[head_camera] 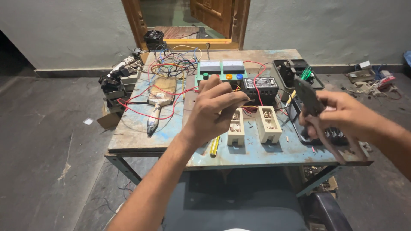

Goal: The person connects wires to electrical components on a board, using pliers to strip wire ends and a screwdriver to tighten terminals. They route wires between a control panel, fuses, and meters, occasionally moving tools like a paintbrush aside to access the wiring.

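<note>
Two bare hands work above a worn blue-painted table (257, 156). At about 4 o'clock from the table's middle, the right hand (342, 113) is clenched around the handles of a pair of pliers (310, 102), their dark nose pointing up and away. The left hand (212, 109), near the centre, pinches a thin wire end (247, 101) between thumb and fingertips, the other fingers curled in. Just beneath that hand, toward 6 o'clock, a yellow-handled screwdriver (214, 146) lies near the front edge. Two cream fuse holders (267, 124) stand side by side just right of the left hand. Beyond them sits a black box (261, 87) with red wires, and behind it a green panel (222, 70) carrying two meters and coloured push buttons. At 9 to 10 o'clock a paintbrush (158, 102) lies among loose red wire loops (141, 109). At 1 o'clock a black tray (280, 68) holds small parts. Farthest off, at 12 o'clock, is a wooden door frame (137, 21).
</note>
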